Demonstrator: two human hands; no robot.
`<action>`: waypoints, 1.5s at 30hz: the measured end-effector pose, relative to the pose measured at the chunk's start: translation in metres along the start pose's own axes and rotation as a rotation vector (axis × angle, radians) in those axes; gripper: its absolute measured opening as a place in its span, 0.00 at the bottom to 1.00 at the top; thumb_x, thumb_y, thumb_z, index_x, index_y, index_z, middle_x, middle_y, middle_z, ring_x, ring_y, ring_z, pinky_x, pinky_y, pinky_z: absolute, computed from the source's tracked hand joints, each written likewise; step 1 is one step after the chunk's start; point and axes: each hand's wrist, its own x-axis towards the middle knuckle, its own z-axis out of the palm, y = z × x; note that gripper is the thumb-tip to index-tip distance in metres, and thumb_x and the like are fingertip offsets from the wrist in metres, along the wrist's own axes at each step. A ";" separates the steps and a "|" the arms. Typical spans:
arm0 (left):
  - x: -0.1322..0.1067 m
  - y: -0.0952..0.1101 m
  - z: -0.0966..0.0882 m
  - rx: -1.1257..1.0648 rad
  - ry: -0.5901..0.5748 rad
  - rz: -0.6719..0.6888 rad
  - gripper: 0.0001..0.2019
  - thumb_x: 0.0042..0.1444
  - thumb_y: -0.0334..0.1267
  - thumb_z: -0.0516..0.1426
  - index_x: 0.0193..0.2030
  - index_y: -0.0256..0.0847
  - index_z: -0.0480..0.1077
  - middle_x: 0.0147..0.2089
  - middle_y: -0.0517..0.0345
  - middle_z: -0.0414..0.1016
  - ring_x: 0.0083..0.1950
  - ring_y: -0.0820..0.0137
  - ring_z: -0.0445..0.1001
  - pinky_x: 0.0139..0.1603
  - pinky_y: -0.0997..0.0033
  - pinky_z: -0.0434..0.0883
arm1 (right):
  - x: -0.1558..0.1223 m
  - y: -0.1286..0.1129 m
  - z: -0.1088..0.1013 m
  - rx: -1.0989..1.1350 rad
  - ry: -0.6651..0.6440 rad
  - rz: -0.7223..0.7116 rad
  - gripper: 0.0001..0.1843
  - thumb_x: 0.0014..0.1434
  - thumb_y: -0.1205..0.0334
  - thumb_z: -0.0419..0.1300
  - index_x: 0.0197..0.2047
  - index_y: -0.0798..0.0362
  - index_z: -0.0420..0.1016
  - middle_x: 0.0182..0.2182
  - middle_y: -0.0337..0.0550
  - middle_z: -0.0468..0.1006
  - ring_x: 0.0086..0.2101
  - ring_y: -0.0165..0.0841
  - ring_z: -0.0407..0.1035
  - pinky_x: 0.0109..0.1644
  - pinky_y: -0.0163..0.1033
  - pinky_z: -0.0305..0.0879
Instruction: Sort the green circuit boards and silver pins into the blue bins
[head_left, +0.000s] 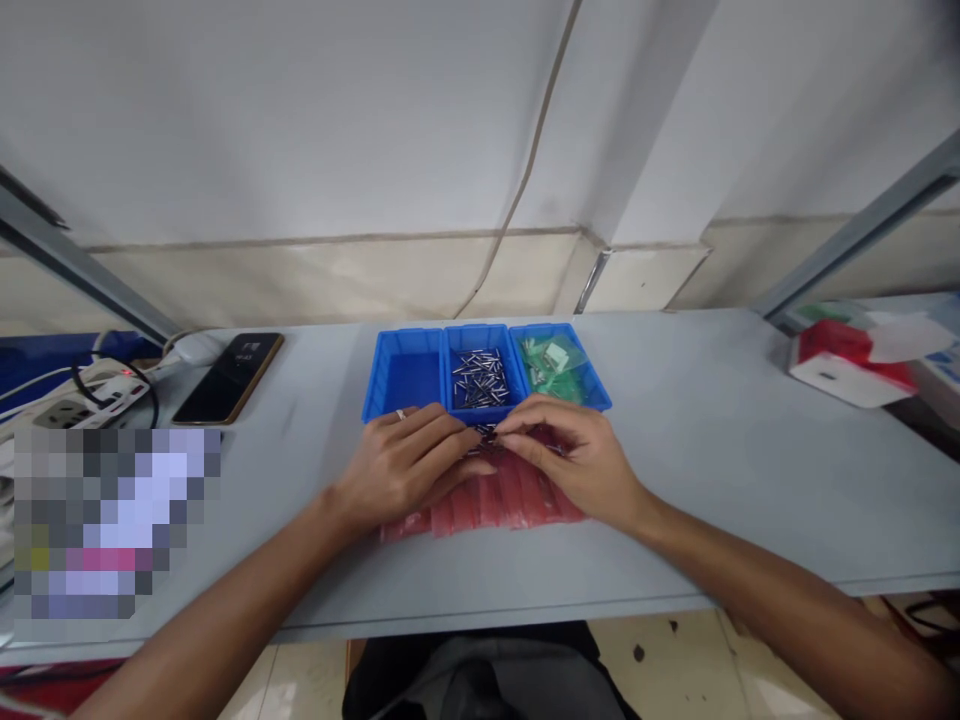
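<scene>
My left hand and my right hand meet over a row of translucent red plastic sleeves lying on the table, with their fingertips close together. A few small metal pins show between the fingertips, but the fingers hide most of them. Just beyond my hands stands a blue three-compartment plastic tray. Its middle compartment holds several loose metal pins, and its right one holds a clear bag of green parts. The left compartment shows only blue plastic.
A smartphone lies at the table's back left beside a white power strip with black cable. A pixelated patch covers something at the left. Red-and-white packaging sits at the right end, and a wall rises behind the table.
</scene>
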 end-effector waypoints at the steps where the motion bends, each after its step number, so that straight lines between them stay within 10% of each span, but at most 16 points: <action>1: 0.000 0.000 0.000 -0.004 0.004 0.008 0.13 0.59 0.41 0.65 0.45 0.36 0.72 0.38 0.58 0.79 0.38 0.70 0.77 0.35 0.70 0.74 | 0.000 -0.001 0.000 0.013 0.009 0.009 0.07 0.64 0.64 0.62 0.44 0.48 0.81 0.36 0.40 0.81 0.39 0.31 0.75 0.46 0.42 0.72; 7: -0.003 0.000 0.003 0.004 -0.003 -0.005 0.13 0.62 0.39 0.62 0.50 0.36 0.70 0.40 0.57 0.80 0.40 0.70 0.78 0.39 0.71 0.75 | -0.001 -0.002 0.002 0.167 -0.037 0.198 0.18 0.60 0.61 0.67 0.54 0.46 0.78 0.32 0.37 0.79 0.32 0.29 0.73 0.39 0.37 0.72; 14: -0.001 0.001 0.002 -0.101 -0.095 -0.007 0.05 0.63 0.28 0.58 0.45 0.38 0.70 0.40 0.57 0.79 0.39 0.72 0.77 0.33 0.74 0.70 | -0.002 -0.003 0.009 0.260 -0.041 0.284 0.15 0.54 0.60 0.71 0.45 0.51 0.78 0.33 0.38 0.78 0.30 0.26 0.71 0.38 0.34 0.72; 29: 0.000 -0.001 0.005 -0.077 0.090 -0.158 0.04 0.62 0.30 0.59 0.42 0.37 0.68 0.35 0.60 0.77 0.34 0.75 0.74 0.34 0.75 0.68 | -0.002 -0.004 0.007 0.273 0.044 0.147 0.05 0.60 0.63 0.68 0.40 0.52 0.81 0.32 0.40 0.82 0.32 0.30 0.78 0.38 0.37 0.76; 45: -0.003 -0.008 0.000 -0.009 0.031 -0.190 0.04 0.61 0.29 0.57 0.42 0.38 0.70 0.39 0.56 0.77 0.38 0.70 0.73 0.39 0.69 0.70 | 0.003 0.011 0.002 0.419 0.180 0.212 0.12 0.64 0.59 0.63 0.50 0.49 0.80 0.39 0.42 0.85 0.41 0.35 0.81 0.44 0.43 0.80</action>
